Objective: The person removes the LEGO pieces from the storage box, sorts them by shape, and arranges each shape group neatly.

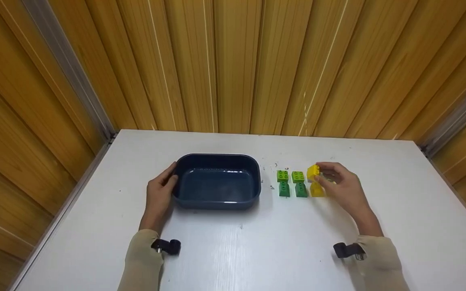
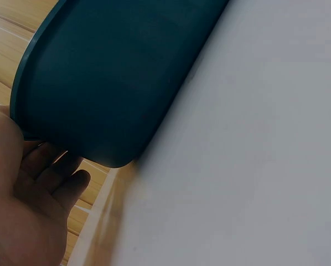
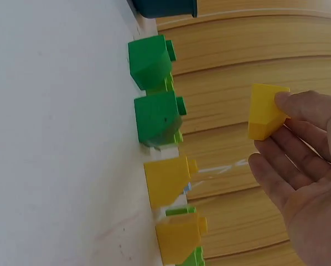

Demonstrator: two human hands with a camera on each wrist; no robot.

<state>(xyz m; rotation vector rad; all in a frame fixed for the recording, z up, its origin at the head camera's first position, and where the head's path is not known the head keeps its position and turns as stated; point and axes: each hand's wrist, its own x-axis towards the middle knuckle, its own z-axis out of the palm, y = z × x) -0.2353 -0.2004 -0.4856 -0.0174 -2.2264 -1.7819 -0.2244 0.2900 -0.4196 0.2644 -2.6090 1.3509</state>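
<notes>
My left hand (image 1: 157, 199) grips the left end of a dark blue rectangular dish (image 1: 217, 205), thumb at the rim and fingers along the outer wall. My right hand (image 1: 348, 193) pinches a yellow toy brick (image 1: 312, 173) between thumb and fingers, raised above the table. Beneath it sit light green bricks (image 1: 282, 176) in a back row, with dark green sloped bricks (image 1: 301, 190) in front. A yellow sloped brick (image 3: 168, 180) and another yellow brick (image 3: 179, 238) stand beside the green ones. In the head view, the right hand partly hides the rightmost bricks.
The white table (image 1: 233, 250) carries the dish left of the bricks. Wood-look panels (image 1: 233, 68) rise behind it and at both sides. A small black device (image 1: 167, 245) is strapped at each wrist.
</notes>
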